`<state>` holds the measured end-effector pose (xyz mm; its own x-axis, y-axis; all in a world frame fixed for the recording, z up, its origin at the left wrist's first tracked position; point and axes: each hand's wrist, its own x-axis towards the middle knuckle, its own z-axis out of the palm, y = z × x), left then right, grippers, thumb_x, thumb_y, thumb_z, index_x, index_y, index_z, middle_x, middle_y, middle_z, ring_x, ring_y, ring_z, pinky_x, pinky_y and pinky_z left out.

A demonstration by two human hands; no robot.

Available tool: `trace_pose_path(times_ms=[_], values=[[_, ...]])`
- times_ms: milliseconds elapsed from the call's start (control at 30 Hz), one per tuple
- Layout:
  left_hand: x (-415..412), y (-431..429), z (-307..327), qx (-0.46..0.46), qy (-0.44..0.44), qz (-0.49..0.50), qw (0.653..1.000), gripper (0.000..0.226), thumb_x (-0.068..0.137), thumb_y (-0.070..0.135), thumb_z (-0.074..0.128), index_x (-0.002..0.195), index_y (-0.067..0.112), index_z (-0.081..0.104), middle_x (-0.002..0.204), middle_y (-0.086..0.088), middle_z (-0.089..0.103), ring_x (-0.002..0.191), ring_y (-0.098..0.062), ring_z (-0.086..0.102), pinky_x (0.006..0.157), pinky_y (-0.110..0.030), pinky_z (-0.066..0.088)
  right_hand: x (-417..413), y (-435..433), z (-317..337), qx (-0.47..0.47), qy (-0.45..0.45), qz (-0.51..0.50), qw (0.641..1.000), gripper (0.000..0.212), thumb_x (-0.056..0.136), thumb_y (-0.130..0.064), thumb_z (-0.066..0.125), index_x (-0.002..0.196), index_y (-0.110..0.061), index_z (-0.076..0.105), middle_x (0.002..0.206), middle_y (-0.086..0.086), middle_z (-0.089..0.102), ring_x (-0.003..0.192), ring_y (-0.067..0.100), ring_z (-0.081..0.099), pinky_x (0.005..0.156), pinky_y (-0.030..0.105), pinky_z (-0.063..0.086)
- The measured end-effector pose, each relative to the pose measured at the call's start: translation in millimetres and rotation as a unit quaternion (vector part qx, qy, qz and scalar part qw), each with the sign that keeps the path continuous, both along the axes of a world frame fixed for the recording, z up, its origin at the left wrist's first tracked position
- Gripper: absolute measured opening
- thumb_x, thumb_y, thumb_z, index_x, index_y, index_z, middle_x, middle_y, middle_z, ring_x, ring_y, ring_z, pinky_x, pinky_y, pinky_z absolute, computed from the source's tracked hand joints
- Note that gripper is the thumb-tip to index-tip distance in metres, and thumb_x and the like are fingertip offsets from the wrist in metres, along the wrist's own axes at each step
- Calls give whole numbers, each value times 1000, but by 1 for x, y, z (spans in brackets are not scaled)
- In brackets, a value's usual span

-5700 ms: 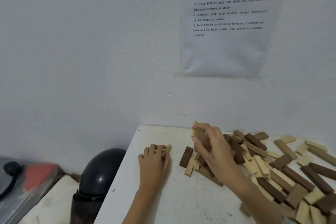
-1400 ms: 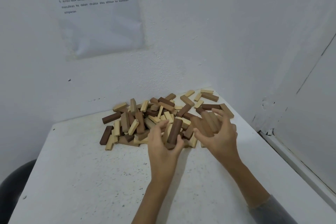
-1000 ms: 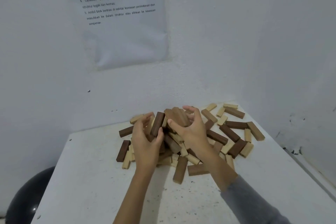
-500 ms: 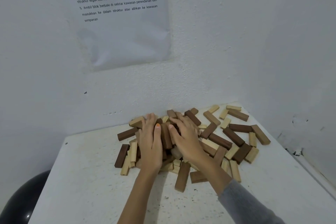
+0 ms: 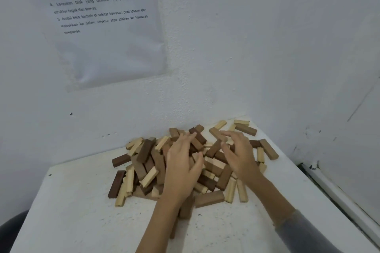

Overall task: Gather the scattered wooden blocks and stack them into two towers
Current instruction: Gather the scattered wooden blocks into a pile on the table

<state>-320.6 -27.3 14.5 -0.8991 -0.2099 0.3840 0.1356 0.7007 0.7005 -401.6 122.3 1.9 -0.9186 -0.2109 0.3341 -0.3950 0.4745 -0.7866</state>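
Note:
A loose pile of wooden blocks [image 5: 144, 162], pale, mid-brown and dark brown, lies jumbled on the white table [image 5: 72, 211] near the back wall. My left hand [image 5: 181, 168] rests palm down on the middle of the pile, fingers spread over the blocks. My right hand [image 5: 238, 152] hovers over the right side of the pile with its fingers curled and apart, holding nothing that I can see. A few stray blocks [image 5: 245, 129] lie toward the back right corner. No tower stands anywhere.
The table sits in a corner of white walls. A printed instruction sheet [image 5: 102, 26] hangs on the back wall. A dark rounded object [image 5: 8, 230] shows at the lower left beyond the table edge. Bare tabletop lies in front of the pile.
My hands, close together on the pile's centre half a second ago, have moved apart: the right hand went right, the left stays on the middle. Earlier they lifted and dropped a handful of blocks.

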Motion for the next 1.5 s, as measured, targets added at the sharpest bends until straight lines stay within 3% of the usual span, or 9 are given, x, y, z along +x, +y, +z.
trace_pose_path(times_ms=[100, 300, 400, 533, 800, 1000, 1167, 1400, 1500], values=[[-15, 16, -3, -76, -50, -47, 995, 52, 91, 37, 49, 141, 22, 44, 144, 4, 45, 138, -12, 33, 116, -29, 19, -13, 37, -2, 53, -42, -90, 994, 33, 88, -16, 62, 121, -18, 61, 123, 6, 58, 119, 26, 48, 98, 38, 37], [-49, 29, -5, -200, -149, -85, 965, 52, 95, 22, 49, 145, 30, 36, 139, 0, 42, 133, -19, 33, 106, -28, 19, -33, 71, -2, 298, -155, -80, 938, 71, 83, -60, 59, 145, -38, 31, 153, 9, 27, 138, 35, 26, 110, 48, 23], [-62, 30, -7, -249, -213, -109, 938, 51, 94, 27, 51, 143, 29, 40, 142, -3, 41, 138, -24, 27, 111, -32, 13, -40, 71, -10, 387, -136, -48, 911, 79, 81, -73, 51, 147, -43, 20, 156, 6, 21, 139, 32, 24, 110, 52, 21], [-70, 32, -10, -276, -217, -113, 930, 41, 95, 40, 54, 135, 31, 50, 143, 0, 41, 139, -20, 24, 110, -32, 7, -41, 74, -21, 431, -40, -81, 898, 67, 84, -70, 45, 143, -42, 32, 145, -4, 38, 127, 24, 37, 99, 43, 31], [-74, 41, -13, -225, -200, -123, 945, 35, 86, 40, 68, 116, 23, 62, 120, 2, 49, 116, -17, 42, 90, -23, 20, -25, 89, -39, 278, 19, -99, 955, 50, 79, -53, 68, 124, -32, 61, 114, -5, 55, 103, 21, 42, 79, 31, 28], [-77, 50, -8, -251, -211, -145, 934, 61, 85, 42, 68, 135, 23, 39, 123, 2, 50, 117, -20, 43, 95, -29, 25, -14, 97, -50, 167, 55, -120, 977, 47, 59, -39, 88, 100, -23, 71, 84, -10, 55, 84, 16, 40, 68, 37, 39], [-77, 55, 0, -253, -215, -175, 927, 63, 84, 34, 69, 138, 25, 38, 127, 2, 52, 118, -19, 46, 98, -31, 27, -6, 97, -51, 99, 89, -144, 980, 50, 57, -39, 88, 101, -23, 71, 84, -16, 54, 82, 16, 43, 70, 31, 38], [-78, 67, -3, -254, -178, -170, 935, 58, 86, 29, 68, 137, 26, 41, 131, 4, 54, 121, -16, 48, 100, -33, 33, -1, 101, -45, -35, 29, -132, 990, 49, 63, -22, 90, 107, -17, 69, 97, -11, 61, 97, 22, 50, 79, 1, 29], [-70, 67, -6, -168, -128, -154, 965, 60, 85, 28, 71, 137, 29, 42, 126, 1, 57, 117, -18, 50, 99, -35, 40, 2, 101, -36, -105, 6, -136, 985, 45, 66, -29, 88, 105, -29, 65, 100, -12, 63, 102, 23, 55, 88, 14, 40]])
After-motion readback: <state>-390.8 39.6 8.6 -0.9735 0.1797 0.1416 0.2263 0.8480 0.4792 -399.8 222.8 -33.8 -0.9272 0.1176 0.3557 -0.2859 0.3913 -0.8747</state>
